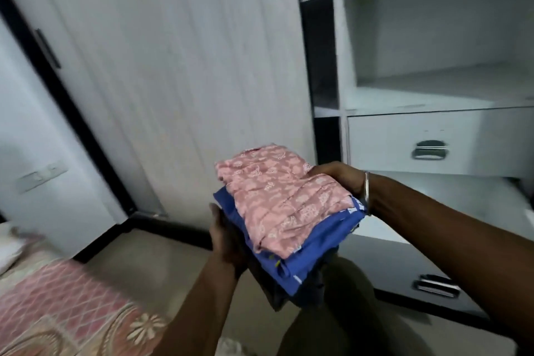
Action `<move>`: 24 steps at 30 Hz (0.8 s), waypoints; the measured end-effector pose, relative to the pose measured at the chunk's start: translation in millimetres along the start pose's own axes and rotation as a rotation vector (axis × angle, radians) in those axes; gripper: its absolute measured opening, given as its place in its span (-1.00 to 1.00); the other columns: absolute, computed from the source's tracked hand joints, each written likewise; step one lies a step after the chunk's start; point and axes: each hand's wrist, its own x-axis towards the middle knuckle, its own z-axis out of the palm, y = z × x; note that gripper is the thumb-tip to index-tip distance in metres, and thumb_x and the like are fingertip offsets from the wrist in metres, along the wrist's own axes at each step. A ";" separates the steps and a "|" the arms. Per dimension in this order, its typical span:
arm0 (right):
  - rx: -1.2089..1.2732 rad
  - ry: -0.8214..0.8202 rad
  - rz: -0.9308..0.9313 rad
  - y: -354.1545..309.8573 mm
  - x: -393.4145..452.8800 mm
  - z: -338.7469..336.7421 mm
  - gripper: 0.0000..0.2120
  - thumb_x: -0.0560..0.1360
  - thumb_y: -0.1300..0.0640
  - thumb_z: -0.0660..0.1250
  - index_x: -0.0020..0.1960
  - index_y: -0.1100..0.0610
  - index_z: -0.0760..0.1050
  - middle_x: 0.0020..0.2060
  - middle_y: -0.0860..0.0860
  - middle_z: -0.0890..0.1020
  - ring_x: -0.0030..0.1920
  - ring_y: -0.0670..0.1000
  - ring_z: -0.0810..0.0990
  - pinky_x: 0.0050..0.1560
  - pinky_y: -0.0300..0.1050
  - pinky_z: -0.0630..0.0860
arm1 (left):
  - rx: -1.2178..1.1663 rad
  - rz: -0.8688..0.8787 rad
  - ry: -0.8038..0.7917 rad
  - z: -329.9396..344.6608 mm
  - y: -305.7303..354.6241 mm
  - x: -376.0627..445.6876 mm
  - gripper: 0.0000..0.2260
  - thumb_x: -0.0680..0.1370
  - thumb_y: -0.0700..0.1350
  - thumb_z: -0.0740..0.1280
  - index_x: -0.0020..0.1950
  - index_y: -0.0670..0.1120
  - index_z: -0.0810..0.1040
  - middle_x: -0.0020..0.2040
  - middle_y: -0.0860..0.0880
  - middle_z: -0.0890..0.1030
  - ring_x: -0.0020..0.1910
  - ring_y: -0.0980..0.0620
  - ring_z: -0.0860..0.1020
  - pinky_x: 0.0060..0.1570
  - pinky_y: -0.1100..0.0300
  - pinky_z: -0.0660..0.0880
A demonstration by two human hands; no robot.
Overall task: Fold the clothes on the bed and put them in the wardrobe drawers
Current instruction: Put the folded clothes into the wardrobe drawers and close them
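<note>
Between the bed (57,306) and the wardrobe (404,89), a person is carrying a stack of folded clothes (284,211), the left hand (224,243) gripping its near edge from beneath while the right hand (338,178) is clasping the far side to keep the layers from sliding. Below the closed upper drawer (416,141), what is probably an open lower drawer (427,269) is waiting for them, though blur is making that hard to tell.

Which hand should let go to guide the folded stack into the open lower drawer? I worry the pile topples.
Probably the right hand: it lies on the folded stack nearest the open lower drawer. The left hand supports the stack from below, so it should keep carrying.
</note>
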 end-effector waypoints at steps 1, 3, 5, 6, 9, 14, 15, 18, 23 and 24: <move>-0.002 0.042 0.012 0.3 -6.2 -25.1 -0.82 0.31 0.19 0.40 -0.18 0.28 0.67 -0.17 0.21 0.67 -0.19 0.16 0.67 -0.07 -0.07 0.61 | 0.012 -0.047 -0.055 16.5 -10.0 7.9 -0.33 0.56 0.39 -0.01 0.17 -0.03 0.69 0.18 -0.16 0.64 0.15 -0.20 0.59 0.24 -0.08 0.41; 0.002 0.109 0.048 -2.4 -13.3 -59.0 -0.75 0.30 0.12 0.39 -0.15 0.29 0.67 -0.12 0.21 0.66 -0.15 0.17 0.65 0.04 -0.03 0.55 | 0.059 -0.081 -0.081 40.0 -15.1 19.1 -0.31 0.45 0.47 0.15 0.18 -0.05 0.68 0.26 -0.17 0.61 0.22 -0.21 0.57 0.26 -0.11 0.42; 0.012 0.169 0.030 -6.2 -23.1 -96.1 -0.82 0.30 0.17 0.40 -0.19 0.27 0.67 -0.17 0.20 0.67 -0.18 0.15 0.65 0.03 -0.03 0.54 | 0.088 -0.178 -0.149 78.2 -23.2 27.5 -0.23 0.30 0.50 0.28 0.26 -0.04 0.62 0.25 -0.15 0.62 0.24 -0.23 0.56 0.30 -0.15 0.41; 0.031 0.215 0.018 -7.8 -28.3 -116.2 -0.82 0.29 0.16 0.39 -0.21 0.26 0.66 -0.19 0.19 0.67 -0.21 0.14 0.65 -0.01 -0.05 0.54 | 0.098 -0.229 -0.190 98.2 -31.1 33.7 -0.23 0.27 0.49 0.30 0.22 -0.04 0.65 0.21 -0.14 0.64 0.21 -0.23 0.59 0.27 -0.14 0.42; 0.036 0.295 0.055 -9.5 -34.4 -162.4 -0.77 0.32 0.10 0.35 -0.23 0.25 0.68 -0.18 0.19 0.68 -0.20 0.14 0.66 0.10 -0.02 0.52 | 0.145 -0.243 -0.296 150.4 -50.9 41.7 -0.47 0.43 0.33 0.30 -0.01 -0.10 0.74 0.08 -0.16 0.69 0.02 -0.19 0.67 0.18 -0.07 0.48; -0.022 0.375 0.139 -8.4 -38.8 -228.1 -0.55 0.04 0.08 0.58 -0.13 0.25 0.68 -0.06 0.22 0.68 0.02 0.24 0.61 0.40 0.11 0.36 | 0.312 -0.260 -0.288 220.8 -102.3 75.4 -0.69 0.57 -0.13 0.28 0.24 -0.28 0.56 0.24 -0.31 0.57 0.20 -0.28 0.57 0.30 -0.14 0.45; -0.019 0.378 0.146 -6.8 -37.7 -240.8 -0.44 0.06 0.04 0.60 0.01 0.26 0.66 0.06 0.24 0.66 0.15 0.27 0.58 0.43 0.16 0.32 | 0.307 -0.277 -0.286 228.1 -112.7 81.4 -0.73 0.57 -0.16 0.28 0.19 -0.28 0.58 0.20 -0.31 0.59 0.16 -0.27 0.59 0.29 -0.14 0.46; 0.026 0.341 0.247 -1.2 -41.2 -277.8 -0.17 0.12 -0.11 0.64 0.30 0.20 0.54 0.31 0.17 0.55 0.37 0.25 0.46 0.46 0.21 0.27 | 0.297 -0.332 -0.250 239.7 -147.4 99.1 -0.81 0.58 -0.17 0.23 -0.05 -0.20 0.62 -0.13 -0.21 0.68 -0.11 -0.19 0.64 -0.02 0.03 0.55; 0.035 0.364 0.281 14.0 -21.3 -336.2 -0.45 0.16 0.01 0.58 0.10 0.20 0.64 0.13 0.16 0.65 0.14 0.21 0.61 0.24 0.03 0.51 | 0.248 -0.457 -0.103 250.9 -203.2 121.2 -0.78 0.56 -0.12 0.21 -0.03 -0.18 0.62 -0.01 -0.20 0.66 -0.04 -0.20 0.60 -0.05 0.07 0.52; 0.014 0.388 0.294 18.1 -13.1 -347.7 -0.60 0.18 0.04 0.54 -0.04 0.20 0.65 0.01 0.17 0.68 -0.01 0.19 0.64 0.09 -0.05 0.56 | 0.262 -0.507 -0.086 252.6 -214.5 126.8 -0.77 0.55 -0.11 0.21 -0.03 -0.18 0.63 -0.01 -0.20 0.66 -0.05 -0.20 0.61 -0.02 0.06 0.52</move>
